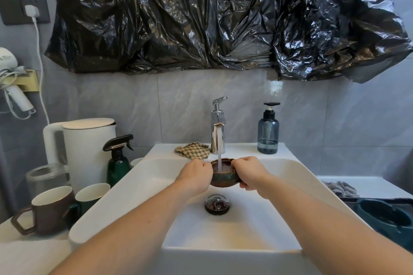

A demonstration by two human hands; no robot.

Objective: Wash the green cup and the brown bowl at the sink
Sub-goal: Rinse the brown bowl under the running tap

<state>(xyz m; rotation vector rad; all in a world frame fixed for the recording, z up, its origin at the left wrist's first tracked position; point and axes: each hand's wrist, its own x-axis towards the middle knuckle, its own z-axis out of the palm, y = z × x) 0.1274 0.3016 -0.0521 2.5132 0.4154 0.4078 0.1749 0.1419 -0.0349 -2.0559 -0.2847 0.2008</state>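
Observation:
The small brown bowl (224, 177) is held upright over the white sink (125, 187), under the chrome tap (218, 136). Water runs from the tap into the bowl. My left hand (196, 175) grips the bowl's left rim and my right hand (249, 173) grips its right rim and side. The green cup (92, 194), white inside, stands on the counter left of the sink, partly hidden behind a brown mug (50, 210).
A dark drain plug (217, 204) sits in the basin. A checked cloth (193, 150) and a blue soap pump bottle (268, 131) stand on the sink's back ledge. A green spray bottle (118, 161), white kettle (87, 149) and glass jar (45, 175) crowd the left counter.

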